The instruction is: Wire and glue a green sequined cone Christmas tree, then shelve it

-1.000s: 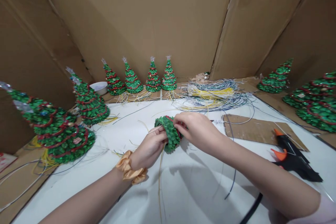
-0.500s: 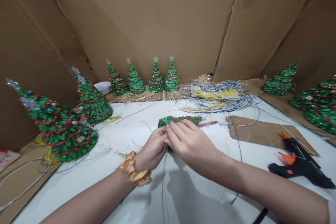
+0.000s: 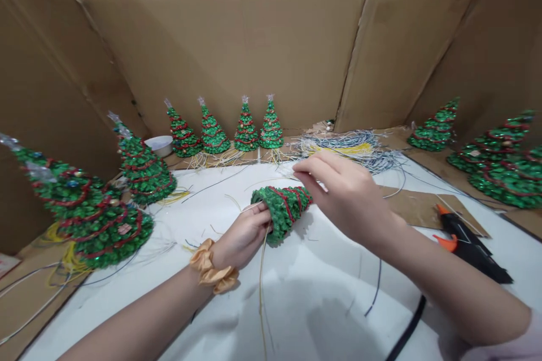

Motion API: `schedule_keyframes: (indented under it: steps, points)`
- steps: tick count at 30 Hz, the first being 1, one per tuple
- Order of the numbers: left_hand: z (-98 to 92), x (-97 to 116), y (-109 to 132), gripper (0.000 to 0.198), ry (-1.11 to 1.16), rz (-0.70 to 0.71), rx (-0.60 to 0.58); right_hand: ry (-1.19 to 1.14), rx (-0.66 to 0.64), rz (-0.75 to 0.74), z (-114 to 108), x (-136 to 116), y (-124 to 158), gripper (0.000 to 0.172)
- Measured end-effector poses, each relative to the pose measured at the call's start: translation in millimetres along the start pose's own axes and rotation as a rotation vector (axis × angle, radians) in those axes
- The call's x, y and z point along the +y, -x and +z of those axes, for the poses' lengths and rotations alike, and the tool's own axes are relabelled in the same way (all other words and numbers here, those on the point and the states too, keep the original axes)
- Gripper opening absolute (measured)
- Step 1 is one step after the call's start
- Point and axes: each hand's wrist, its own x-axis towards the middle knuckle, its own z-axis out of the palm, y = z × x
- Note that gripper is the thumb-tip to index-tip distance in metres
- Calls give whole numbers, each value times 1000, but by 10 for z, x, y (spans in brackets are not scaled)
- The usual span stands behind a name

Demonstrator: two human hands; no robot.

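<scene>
A small green Christmas tree (image 3: 292,206) with red garland lies on its side over the white table, its wide hollow base toward the left. My left hand (image 3: 248,231) grips it at the base, with the fingertips tucked into the opening and out of sight. From there a thin yellowish wire (image 3: 261,287) hangs down toward me, and a pale strand crosses the fingers. My right hand (image 3: 339,189) is raised above the tree's tip, thumb and fingers pinched together. Something pale shows at those fingertips, too small to make out. The right hand covers the tree's very tip.
Several finished-looking trees (image 3: 246,130) stand along the back and left, with more (image 3: 436,127) at right. A bundle of wires (image 3: 351,144) lies at the back. On the right, a black glue gun (image 3: 474,251) rests by a cardboard piece (image 3: 406,206). Cardboard walls (image 3: 212,45) enclose the table.
My right hand has left the tree's base and moved up and right. The left hand stays at the base, and more of the tree shows. The view has shifted slightly.
</scene>
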Motion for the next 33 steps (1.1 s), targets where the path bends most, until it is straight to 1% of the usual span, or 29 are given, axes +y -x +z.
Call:
schedule_keyframes:
  steps: [2,4,7,10,13,16,19,21,23,26,30,33]
  points:
    - [-14,23,-8,21,-28,-25,-21,17,37,28,-132,28,-23,25]
    - [-35,37,-21,21,-43,-33,-39,41,27,49,-255,60,-9,25]
    - [-71,41,-49,21,-55,-24,-72,71,-76,60,-378,102,107,29]
    - [-93,28,-77,21,-61,-10,-89,20,-216,146,-386,115,302,26]
    - [-89,18,-80,22,-85,4,-80,-80,-284,249,-292,100,498,20]
    - [-66,15,-56,25,-111,26,-54,-152,-286,292,-168,80,642,17]
    - [-45,8,-28,26,-120,43,-46,-199,-275,314,-59,60,694,16]
    - [-36,-2,-13,26,-122,48,-60,-246,-260,275,20,29,670,17]
    - [-29,-14,-1,26,-114,53,-66,-303,-243,187,119,-26,622,20]
    - [-17,-29,19,27,-85,81,-58,-330,-212,104,278,-139,570,37]
    - [11,-44,53,27,-70,81,-28,-247,-164,125,414,-268,590,47]
    - [31,-51,68,27,-58,86,-10,-176,-167,143,435,-319,607,45]
